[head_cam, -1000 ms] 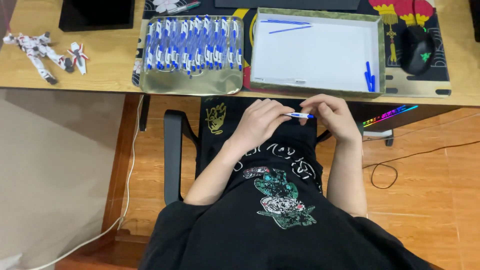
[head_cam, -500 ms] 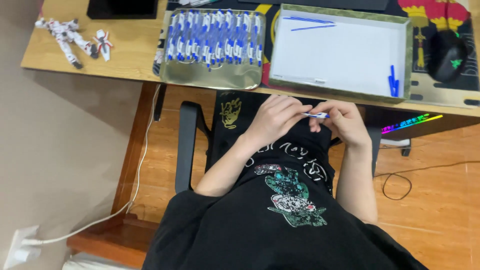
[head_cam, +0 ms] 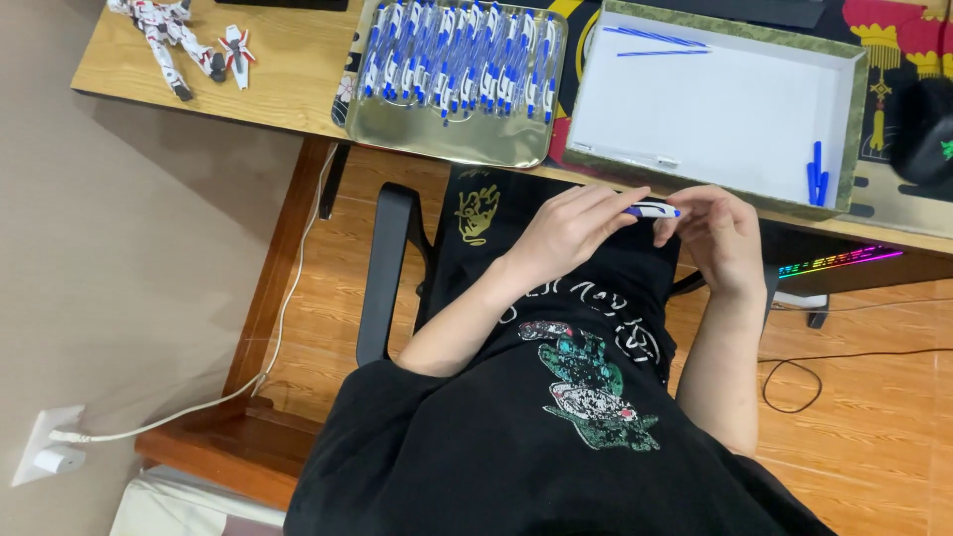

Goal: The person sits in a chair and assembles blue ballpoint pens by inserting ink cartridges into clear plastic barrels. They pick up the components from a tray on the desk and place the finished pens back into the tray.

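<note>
I see both hands meeting just below the desk edge, over the lap. My left hand (head_cam: pixel 571 230) is curled, its fingers pinching one end of a pen (head_cam: pixel 650 210). My right hand (head_cam: pixel 723 238) is curled too, with its fingertips on the pen's other end. The pen is white and blue, and it lies roughly level between the two hands, with only its middle showing.

Just above the hands, on the desk (head_cam: pixel 288 74), sits a box (head_cam: pixel 856 109) with a white inside and a green rim. A few blue pen parts (head_cam: pixel 816 181) stand against its right wall, and two thin blue refills (head_cam: pixel 655 42) lie near its far left corner. Left of the box, touching or nearly touching it, is a gold tray (head_cam: pixel 452 139) packed with rows of blue and white pens (head_cam: pixel 462 60). Further left on the bare wood lies a white toy robot (head_cam: pixel 174 35), well apart from the tray. A black mouse (head_cam: pixel 923 129) sits at the right edge, beside the box.

Under the hands I see a black chair (head_cam: pixel 382 268) and a black shirt with a green and white print. A white cable (head_cam: pixel 288 318) runs down the wall to a socket (head_cam: pixel 45 447) at lower left.
</note>
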